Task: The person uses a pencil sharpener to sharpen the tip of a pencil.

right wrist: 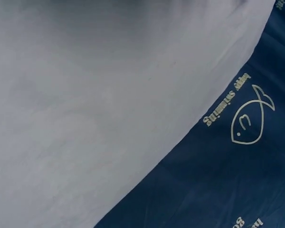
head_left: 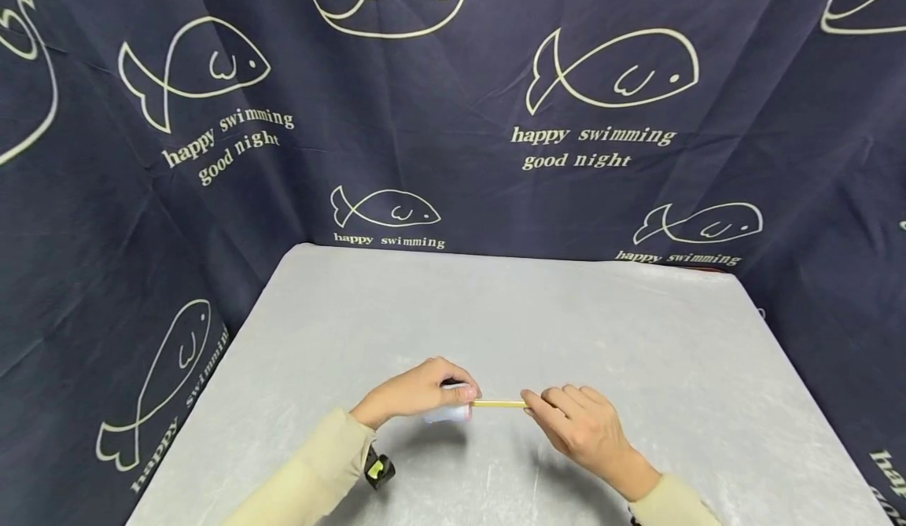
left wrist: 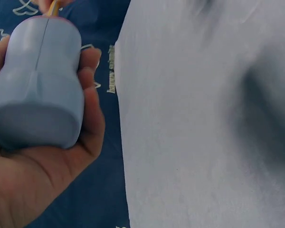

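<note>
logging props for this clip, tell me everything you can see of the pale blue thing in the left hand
The pale blue holder is a smooth, matte, plastic-looking body, rounded, with a narrower waist, a flat end and a seam running along it. The left hand grips it, fingers curled round it, holding it sideways above the grey table. A thin yellow stick comes out of its far end; the right hand pinches the stick's other end. What it is for cannot be told.
</note>
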Motion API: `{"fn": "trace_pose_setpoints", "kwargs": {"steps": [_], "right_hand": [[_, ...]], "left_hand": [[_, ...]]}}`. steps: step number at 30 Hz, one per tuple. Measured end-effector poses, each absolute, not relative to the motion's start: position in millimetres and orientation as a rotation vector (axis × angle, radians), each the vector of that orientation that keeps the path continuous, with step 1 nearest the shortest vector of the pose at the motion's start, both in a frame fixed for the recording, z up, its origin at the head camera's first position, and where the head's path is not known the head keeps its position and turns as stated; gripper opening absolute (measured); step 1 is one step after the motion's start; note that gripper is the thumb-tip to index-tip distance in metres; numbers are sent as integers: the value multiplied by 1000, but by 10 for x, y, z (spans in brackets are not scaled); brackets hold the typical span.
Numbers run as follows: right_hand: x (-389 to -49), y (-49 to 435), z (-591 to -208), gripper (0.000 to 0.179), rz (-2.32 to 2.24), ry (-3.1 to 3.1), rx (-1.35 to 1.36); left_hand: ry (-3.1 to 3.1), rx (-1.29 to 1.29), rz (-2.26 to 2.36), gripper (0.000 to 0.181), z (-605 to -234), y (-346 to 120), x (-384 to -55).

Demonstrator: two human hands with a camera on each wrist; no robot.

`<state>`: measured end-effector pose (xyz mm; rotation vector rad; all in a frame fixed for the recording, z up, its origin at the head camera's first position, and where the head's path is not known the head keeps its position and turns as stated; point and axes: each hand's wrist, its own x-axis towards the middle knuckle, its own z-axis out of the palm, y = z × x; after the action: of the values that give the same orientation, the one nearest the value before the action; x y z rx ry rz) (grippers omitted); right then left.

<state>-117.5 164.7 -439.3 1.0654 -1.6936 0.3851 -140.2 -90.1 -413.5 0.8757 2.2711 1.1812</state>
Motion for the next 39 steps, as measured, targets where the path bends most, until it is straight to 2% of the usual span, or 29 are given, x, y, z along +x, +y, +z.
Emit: {"fn": "trace_pose_setpoints", "kwargs": {"steps": [5, 8, 10, 13, 18, 24, 26, 30, 32, 36, 39], "right_hand": [[-1105, 1658, -4460, 28, 581, -1944, 1040], [-1068, 1724, -4461, 23, 1098, -2530, 983], [-1084, 1770, -4429, 21, 1526, -2847, 805], [-1151, 1827, -4387, 22, 1941, -3013, 662], [-1178, 1875, -4399, 21, 2029, -3012, 705], [-1186, 1865, -4468, 25, 2196, -2965, 701], [-1165, 1856, -4469, 24, 2120, -2957, 704], [-1114, 1785, -4436, 12, 1575, -2928, 717], [-1095, 1733, -4416, 17, 1284, -2869, 704], [-1094, 1675, -4418, 27, 986, -2646, 780], [-1114, 1688, -4460, 17, 787, -2442, 877]], "left_hand": [[2449, 932, 1082, 22, -4185, -825, -1313], [2691, 1102, 883, 28, -4305, -766, -1233], [2845, 1268, 751, 35, -4398, -738, -1185], [2979, 1466, 655, 38, -4506, -709, -1139], [3028, 1530, 611, 38, -4563, -689, -1130], [3011, 1497, 511, 38, -4452, -768, -1184], [2999, 1457, 497, 39, -4399, -797, -1205], [2959, 1285, 546, 38, -4284, -864, -1265], [2931, 1180, 615, 36, -4226, -901, -1298], [2842, 1021, 773, 32, -4145, -946, -1364], [2755, 973, 864, 29, -4122, -929, -1404]]}}
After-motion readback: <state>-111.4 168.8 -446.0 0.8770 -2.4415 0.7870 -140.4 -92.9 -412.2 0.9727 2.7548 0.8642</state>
